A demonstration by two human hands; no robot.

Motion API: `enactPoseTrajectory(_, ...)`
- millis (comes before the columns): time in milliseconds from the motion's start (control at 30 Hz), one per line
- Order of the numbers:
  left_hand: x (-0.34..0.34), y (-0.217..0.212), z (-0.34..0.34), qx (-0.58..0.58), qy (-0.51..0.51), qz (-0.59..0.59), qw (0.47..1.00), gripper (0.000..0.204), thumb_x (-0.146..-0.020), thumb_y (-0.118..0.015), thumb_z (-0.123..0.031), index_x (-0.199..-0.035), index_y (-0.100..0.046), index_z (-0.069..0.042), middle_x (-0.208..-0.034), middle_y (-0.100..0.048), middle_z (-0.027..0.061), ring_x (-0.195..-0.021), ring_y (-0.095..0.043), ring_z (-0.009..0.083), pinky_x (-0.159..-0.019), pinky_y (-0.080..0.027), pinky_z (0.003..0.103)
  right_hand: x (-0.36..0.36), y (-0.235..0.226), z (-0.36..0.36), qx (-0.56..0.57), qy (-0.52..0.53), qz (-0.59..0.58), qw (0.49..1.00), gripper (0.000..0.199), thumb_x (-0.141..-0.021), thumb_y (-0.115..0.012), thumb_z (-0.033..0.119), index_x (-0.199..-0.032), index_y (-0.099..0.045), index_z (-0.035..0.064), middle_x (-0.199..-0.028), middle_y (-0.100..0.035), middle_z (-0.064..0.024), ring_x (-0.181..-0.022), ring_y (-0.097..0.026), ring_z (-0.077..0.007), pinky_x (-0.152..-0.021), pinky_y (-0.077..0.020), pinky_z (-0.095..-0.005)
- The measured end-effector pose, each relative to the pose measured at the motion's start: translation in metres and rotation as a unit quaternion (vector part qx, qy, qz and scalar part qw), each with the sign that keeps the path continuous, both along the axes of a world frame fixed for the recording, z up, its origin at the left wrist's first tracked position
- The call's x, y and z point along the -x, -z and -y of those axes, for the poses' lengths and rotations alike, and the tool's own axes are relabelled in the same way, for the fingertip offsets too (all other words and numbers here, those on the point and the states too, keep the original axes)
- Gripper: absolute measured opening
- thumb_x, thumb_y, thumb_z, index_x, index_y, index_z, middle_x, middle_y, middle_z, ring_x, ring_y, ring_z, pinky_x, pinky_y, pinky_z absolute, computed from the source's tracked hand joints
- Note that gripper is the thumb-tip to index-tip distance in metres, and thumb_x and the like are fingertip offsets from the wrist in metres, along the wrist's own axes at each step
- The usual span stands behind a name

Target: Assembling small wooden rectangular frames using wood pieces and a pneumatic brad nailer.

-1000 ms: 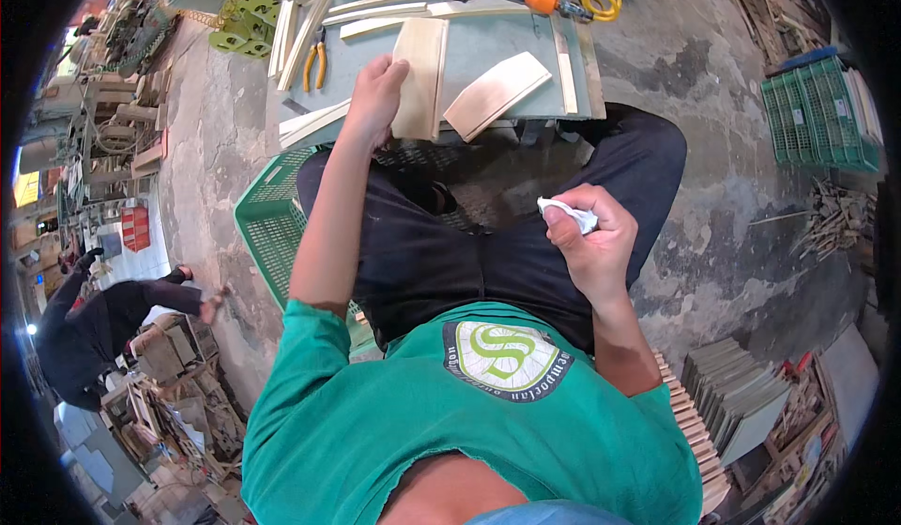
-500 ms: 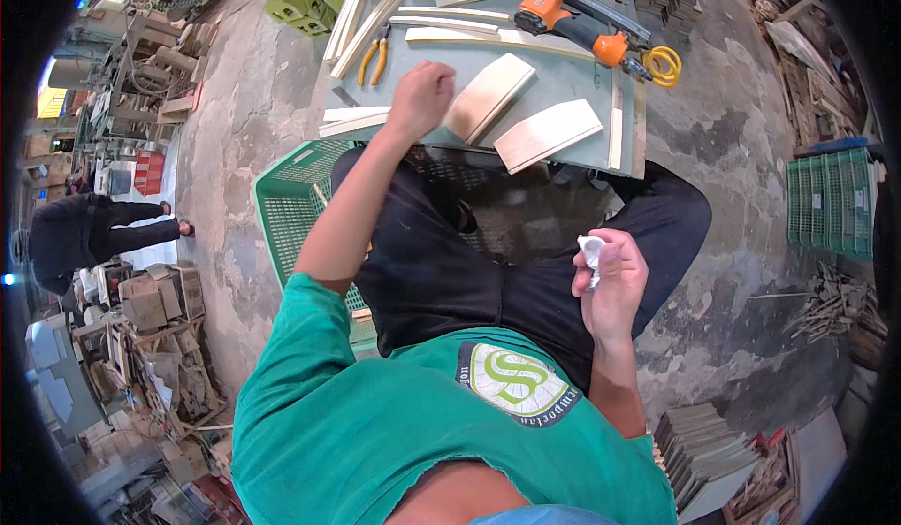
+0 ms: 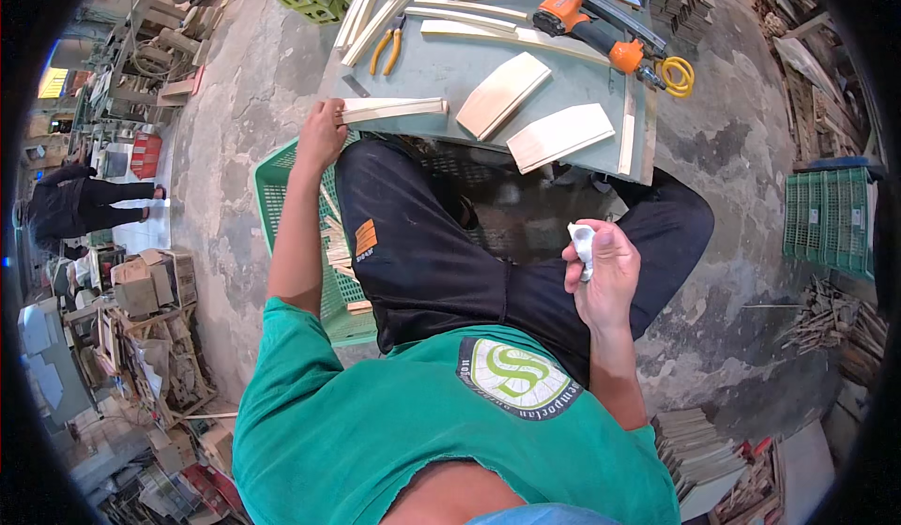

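Observation:
My left hand (image 3: 322,134) has its fingers closed round the left end of a pair of pale wooden strips (image 3: 399,108), which lie along the worktable's near left edge. In front of my right thigh, my right hand (image 3: 608,276) grips a small crumpled white piece (image 3: 582,240) between thumb and fingers; I cannot make out its kind. Two pale curved wooden panels, one at the middle (image 3: 504,96) and one nearer the edge (image 3: 560,137), rest on the tabletop. Pliers with yellow-orange handles (image 3: 386,52) lie beyond my left hand.
An orange and black nail gun (image 3: 593,32) with a coiled yellow hose (image 3: 676,76) lies at the table's far right. More wooden strips (image 3: 474,20) lie at the back. A green basket (image 3: 272,187) with wood pieces stands by my left leg. Another person (image 3: 80,208) is at far left.
My left hand has moved left from beside the middle panel to the ends of the strips, which now reach farther right. My right hand still holds the white piece, moved slightly left.

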State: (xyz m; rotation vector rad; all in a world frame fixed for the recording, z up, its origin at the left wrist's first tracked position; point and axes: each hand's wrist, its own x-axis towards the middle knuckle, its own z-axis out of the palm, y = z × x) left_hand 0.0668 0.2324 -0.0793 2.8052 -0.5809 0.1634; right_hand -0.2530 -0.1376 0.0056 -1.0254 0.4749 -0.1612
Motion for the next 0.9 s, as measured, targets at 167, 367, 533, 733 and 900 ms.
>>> enactPoseTrajectory(167,0.001,-0.018,-0.011,0.02,0.024,-0.059,0.998,0.031,-0.081,-0.07,-0.004,-0.11,-0.062,-0.004,-0.104,-0.065,0.0166,-0.096,-0.066,0.0353,-0.083,-0.053,0.043,-0.004,0.007,-0.002,-0.031,0.022,-0.006,0.999,0.037,-0.1,-0.061,0.036,-0.11,-0.063,-0.0003,-0.082,-0.069,-0.0102,-0.056,-0.061,-0.0071,-0.047,-0.0496,-0.0202)
enactPoseTrajectory(367,0.008,-0.042,-0.029,0.173,0.036,-0.151,0.973,0.024,-0.086,-0.07,-0.005,-0.108,-0.063,-0.001,-0.105,-0.068,0.0105,-0.093,-0.068,0.0217,-0.08,-0.055,0.034,-0.003,0.009,-0.003,-0.063,0.063,0.019,0.996,0.029,-0.097,-0.067,0.026,-0.111,-0.062,-0.0003,-0.09,-0.07,-0.0109,-0.062,-0.062,-0.0062,-0.052,-0.0506,-0.0187)
enactPoseTrajectory(533,0.034,-0.095,0.002,0.521,0.067,-0.189,0.829,0.022,-0.091,-0.07,-0.01,-0.11,-0.062,-0.001,-0.108,-0.067,0.0096,-0.098,-0.067,0.0201,-0.085,-0.056,0.032,-0.005,0.011,-0.003,-0.061,0.072,-0.004,0.996,0.027,-0.094,-0.072,0.019,-0.111,-0.064,-0.0003,-0.093,-0.071,-0.011,-0.062,-0.062,-0.0062,-0.052,-0.0505,-0.0186)
enactPoseTrajectory(733,0.101,-0.11,0.073,0.645,0.161,-0.255,0.702,0.037,-0.089,-0.076,-0.022,-0.112,-0.059,0.001,-0.106,-0.066,0.0122,-0.098,-0.068,0.024,-0.089,-0.056,0.039,-0.013,0.001,-0.01,0.0,0.045,0.04,0.998,0.023,-0.093,-0.073,0.015,-0.11,-0.067,0.0,-0.092,-0.072,-0.013,-0.061,-0.062,-0.0063,-0.05,-0.0482,-0.0186)
enactPoseTrajectory(900,0.17,-0.1,0.151,0.599,0.26,-0.365,0.663,0.041,-0.079,-0.083,-0.012,-0.11,-0.061,0.0,-0.103,-0.064,0.0106,-0.099,-0.068,0.0233,-0.087,-0.056,0.036,-0.02,-0.021,-0.017,0.042,-0.001,0.108,0.993,0.022,-0.089,-0.077,0.012,-0.105,-0.068,-0.0002,-0.089,-0.071,-0.0117,-0.062,-0.064,-0.0097,-0.052,-0.051,-0.0206)
